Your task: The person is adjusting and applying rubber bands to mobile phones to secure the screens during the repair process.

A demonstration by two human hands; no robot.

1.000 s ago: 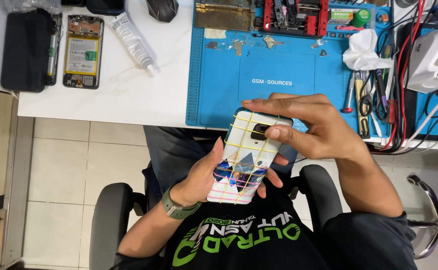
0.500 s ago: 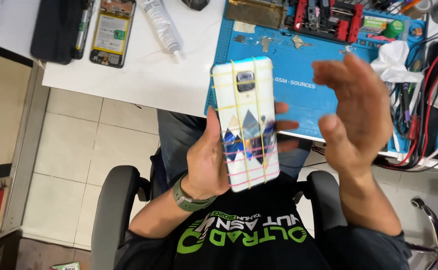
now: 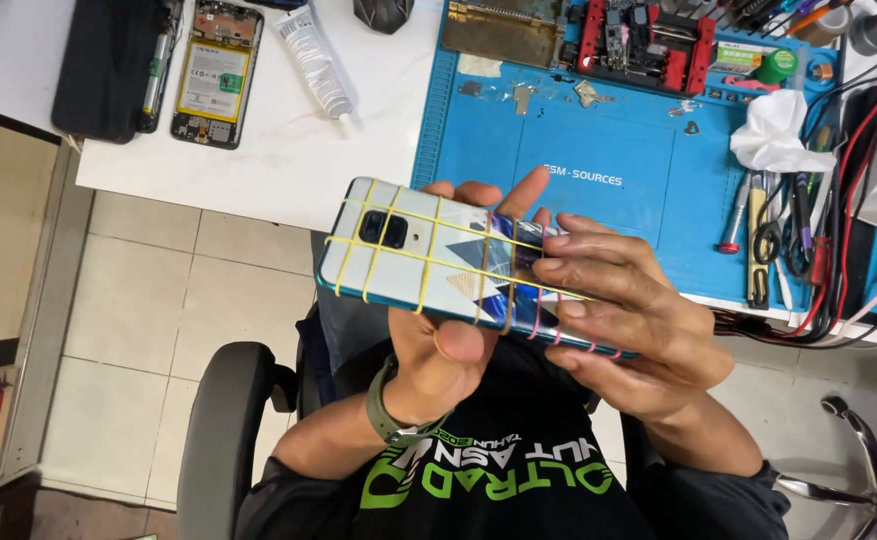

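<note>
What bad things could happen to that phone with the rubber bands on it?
The phone is held in the air over the lap and tile floor, away from the mat, so a slip could probably drop it. The left hand grips from below and the right hand presses one end; a stretched rubber band might snap or slide off.

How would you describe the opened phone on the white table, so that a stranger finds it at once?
Start at the white tabletop, left of the blue rubber work mat. Near its far left lies a black slab-shaped case, and the opened black phone lies just right of it. Unlike the white squeeze tube beside it, it shows a yellow-labelled battery.
</note>
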